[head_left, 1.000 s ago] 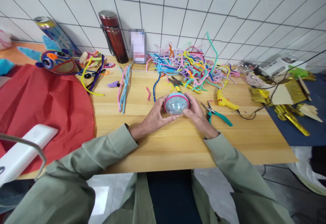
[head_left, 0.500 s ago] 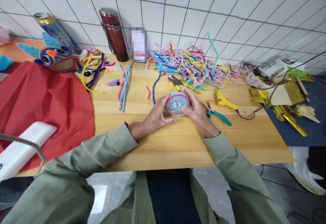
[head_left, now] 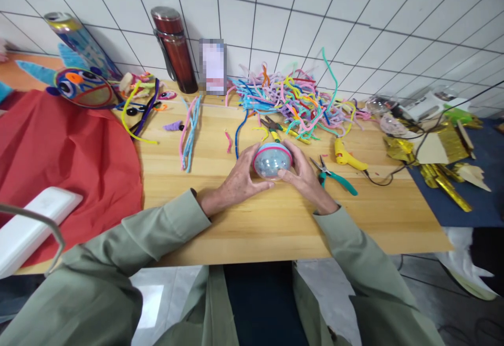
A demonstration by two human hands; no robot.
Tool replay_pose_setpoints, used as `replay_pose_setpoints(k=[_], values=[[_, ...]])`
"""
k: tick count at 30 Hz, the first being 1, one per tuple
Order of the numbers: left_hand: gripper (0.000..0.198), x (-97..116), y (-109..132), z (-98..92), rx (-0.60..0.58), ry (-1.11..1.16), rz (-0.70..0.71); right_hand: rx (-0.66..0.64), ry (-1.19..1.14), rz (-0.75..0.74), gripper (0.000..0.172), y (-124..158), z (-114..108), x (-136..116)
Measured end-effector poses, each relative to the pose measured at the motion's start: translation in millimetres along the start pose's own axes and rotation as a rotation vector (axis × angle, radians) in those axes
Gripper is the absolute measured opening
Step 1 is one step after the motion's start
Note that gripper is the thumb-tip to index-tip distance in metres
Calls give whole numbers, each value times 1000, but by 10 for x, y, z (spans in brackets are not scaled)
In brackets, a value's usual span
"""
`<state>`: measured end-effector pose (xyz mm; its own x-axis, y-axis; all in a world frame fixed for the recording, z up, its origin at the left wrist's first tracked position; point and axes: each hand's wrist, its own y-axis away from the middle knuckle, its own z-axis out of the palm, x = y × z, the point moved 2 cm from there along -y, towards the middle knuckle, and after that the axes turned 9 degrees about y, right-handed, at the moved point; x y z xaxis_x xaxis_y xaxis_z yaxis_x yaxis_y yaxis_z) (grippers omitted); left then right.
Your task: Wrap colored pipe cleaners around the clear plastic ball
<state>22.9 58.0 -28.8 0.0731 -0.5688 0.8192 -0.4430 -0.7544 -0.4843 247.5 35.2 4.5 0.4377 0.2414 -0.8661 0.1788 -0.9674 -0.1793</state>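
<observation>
Between my two hands is a clear plastic ball (head_left: 271, 165) with a pink band round it and light blue on its far side. My left hand (head_left: 240, 180) curves round the ball's left side, its thumb stretched along the near edge. On the other side, my right hand (head_left: 304, 178) grips the ball, with the thumb pressed on its clear front. Just beyond the ball lie yellow-handled pliers (head_left: 273, 128), partly hidden. Teal-handled pliers (head_left: 334, 177) rest to the right of my right hand, and a blue pipe cleaner (head_left: 238, 135) lies beyond my left hand.
A tangled heap of pipe cleaners (head_left: 291, 99) lies by the wall. A yellow glue gun (head_left: 348, 156) with a black cord is at right. At left are a red cloth (head_left: 98, 173), a white power bank (head_left: 39, 230), a thermos (head_left: 176, 52) and a decorated blue-eared craft piece (head_left: 84, 88).
The ball and both hands have shifted very slightly left in view, with the same hold. Things on the left also sit a little further left, as the view has moved slightly.
</observation>
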Motion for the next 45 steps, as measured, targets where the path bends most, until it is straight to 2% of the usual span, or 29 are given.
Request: replay_pose_setpoints(k=[7,12,18,22,25,28,34,45], values=[[97,34,-3,-6,26,17,-27,12,-99,41,95,55,30,52],[101,25,4,-4,33,25,-47,-2,-76,78,93,59,71,125],[99,22,-11,-44,42,73,-110,-6,-103,74,92,28,102,97],[83,27,-43,-119,37,181,-200,16,-126,93,96,-53,92,60],[69,19,-66,-155,22,238,-232,21,-157,102,92,-111,80,43],[65,-10,-76,-158,17,246,-215,33,-199,104,83,-140,72,39],[61,-74,-59,-140,43,233,-180,50,-219,116,78,-137,77,60],[60,-77,-52,-112,-5,256,-139,40,-176,105,94,-30,21,38]])
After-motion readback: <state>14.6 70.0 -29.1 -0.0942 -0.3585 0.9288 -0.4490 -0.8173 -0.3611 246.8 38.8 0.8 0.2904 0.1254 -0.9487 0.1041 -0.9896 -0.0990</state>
